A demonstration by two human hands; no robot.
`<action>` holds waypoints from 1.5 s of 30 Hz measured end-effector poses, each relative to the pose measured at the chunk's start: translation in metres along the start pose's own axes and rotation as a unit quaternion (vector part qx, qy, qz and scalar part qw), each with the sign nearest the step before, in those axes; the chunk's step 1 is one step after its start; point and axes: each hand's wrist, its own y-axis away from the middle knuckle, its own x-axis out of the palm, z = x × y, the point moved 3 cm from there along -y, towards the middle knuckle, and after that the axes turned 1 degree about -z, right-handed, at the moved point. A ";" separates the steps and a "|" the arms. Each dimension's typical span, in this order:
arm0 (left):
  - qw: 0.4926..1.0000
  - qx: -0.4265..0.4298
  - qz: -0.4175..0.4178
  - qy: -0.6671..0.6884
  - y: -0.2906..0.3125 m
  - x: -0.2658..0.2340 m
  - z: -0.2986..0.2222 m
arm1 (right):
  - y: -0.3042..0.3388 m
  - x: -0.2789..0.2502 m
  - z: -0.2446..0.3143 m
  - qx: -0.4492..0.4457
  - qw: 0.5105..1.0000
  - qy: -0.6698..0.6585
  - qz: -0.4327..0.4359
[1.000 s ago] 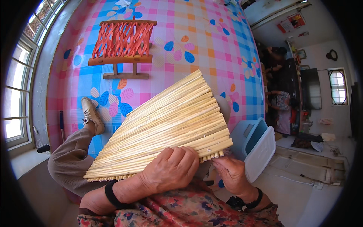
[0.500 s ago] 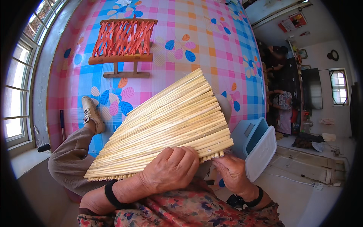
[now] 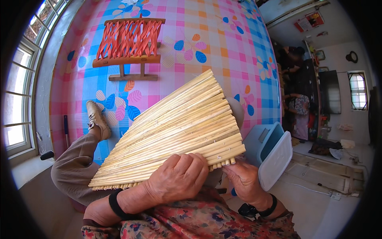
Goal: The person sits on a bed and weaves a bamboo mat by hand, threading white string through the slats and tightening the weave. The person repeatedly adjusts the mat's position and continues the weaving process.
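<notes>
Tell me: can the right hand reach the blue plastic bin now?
Likely yes: the right hand appears near the blue plastic bin, though touching the stick mat; a white lid partly screens access.

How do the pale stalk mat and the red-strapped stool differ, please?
The stalk mat is pale yellow; the red-strapped stool is red and brown. The mat's stalks lie side by side; the stool's straps crisscross. The left hand grips the mat; no hand touches the stool.

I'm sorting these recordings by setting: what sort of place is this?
Probably a room in a home: there is a barred window on the left, a plaid, leaf-patterned covering spread out, and a wooden stool-like frame strung with red straps.
</notes>
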 end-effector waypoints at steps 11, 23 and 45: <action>1.000 0.001 0.011 -0.006 -0.001 0.000 0.001 | -0.004 0.003 -0.004 -0.027 1.000 -0.011 -0.006; 1.000 -0.008 0.006 -0.009 -0.001 -0.001 0.003 | -0.008 0.001 -0.005 -0.018 1.000 -0.017 0.016; 0.999 -0.027 -0.024 -0.015 -0.002 0.001 0.002 | -0.011 -0.004 -0.001 -0.016 1.000 -0.012 0.018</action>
